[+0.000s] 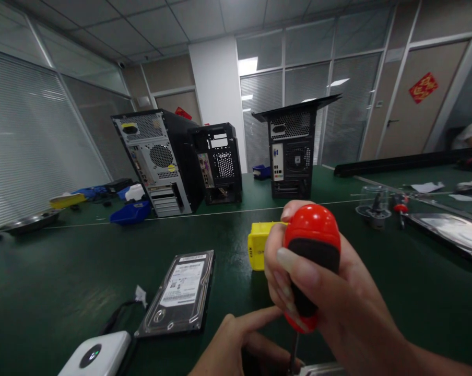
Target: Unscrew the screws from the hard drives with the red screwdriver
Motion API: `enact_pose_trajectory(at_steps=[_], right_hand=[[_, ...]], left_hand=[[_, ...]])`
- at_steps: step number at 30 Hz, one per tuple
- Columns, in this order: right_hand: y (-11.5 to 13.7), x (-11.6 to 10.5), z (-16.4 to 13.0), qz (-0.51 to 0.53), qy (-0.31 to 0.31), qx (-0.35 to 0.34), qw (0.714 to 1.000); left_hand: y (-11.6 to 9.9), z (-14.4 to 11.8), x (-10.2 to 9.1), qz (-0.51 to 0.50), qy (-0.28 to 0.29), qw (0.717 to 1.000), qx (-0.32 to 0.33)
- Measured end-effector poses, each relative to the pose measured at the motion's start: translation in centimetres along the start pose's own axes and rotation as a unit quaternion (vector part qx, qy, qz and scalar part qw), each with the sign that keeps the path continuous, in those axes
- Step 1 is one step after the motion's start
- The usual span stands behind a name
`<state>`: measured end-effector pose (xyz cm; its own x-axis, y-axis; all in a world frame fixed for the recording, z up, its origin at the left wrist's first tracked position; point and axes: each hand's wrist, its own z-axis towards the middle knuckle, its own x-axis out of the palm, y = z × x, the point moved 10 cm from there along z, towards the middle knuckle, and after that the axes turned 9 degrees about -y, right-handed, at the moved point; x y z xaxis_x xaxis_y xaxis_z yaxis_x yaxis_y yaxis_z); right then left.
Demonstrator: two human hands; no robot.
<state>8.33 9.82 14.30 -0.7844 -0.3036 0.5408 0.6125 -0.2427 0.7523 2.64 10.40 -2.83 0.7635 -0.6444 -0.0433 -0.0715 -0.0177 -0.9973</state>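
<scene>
Below, the right hand (318, 282) grips a screwdriver (312, 250), tip cut off; left hand (239, 344) grip unclear.

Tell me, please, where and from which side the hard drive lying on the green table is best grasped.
The hard drive lies flat, label up, on the table. Probably best from above, pinching its two long edges near the middle. Both are bare; the white device sits off its near-left corner.
</scene>
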Motion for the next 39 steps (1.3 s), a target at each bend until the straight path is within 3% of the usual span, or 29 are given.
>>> enact_pose_trajectory(at_steps=[7, 18, 23, 29, 39], right_hand=[[-0.2, -0.1, 0.2, 0.011, 0.012, 0.0, 1.0], [0.0, -0.5, 0.2, -0.026, -0.017, -0.015, 0.999], [-0.5, 0.7, 0.2, 0.019, 0.059, 0.015, 0.998], [-0.6, 0.2, -0.1, -0.021, -0.026, 0.075, 0.997], [-0.5, 0.4, -0.3, -0.041, -0.024, 0.072, 0.996]], left_hand=[[0.5, 0.1, -0.3, -0.002, 0.001, 1.0, -0.019], [-0.3, -0.5, -0.6, 0.049, -0.012, 0.998, 0.039], [-0.5, -0.1, -0.8, 0.054, -0.004, 0.999, -0.004], [-2.3, -0.7, -1.0, 0.083, -0.025, 0.996, -0.003], [-2.1, -0.3, -0.9, 0.099, -0.014, 0.993, 0.065]])
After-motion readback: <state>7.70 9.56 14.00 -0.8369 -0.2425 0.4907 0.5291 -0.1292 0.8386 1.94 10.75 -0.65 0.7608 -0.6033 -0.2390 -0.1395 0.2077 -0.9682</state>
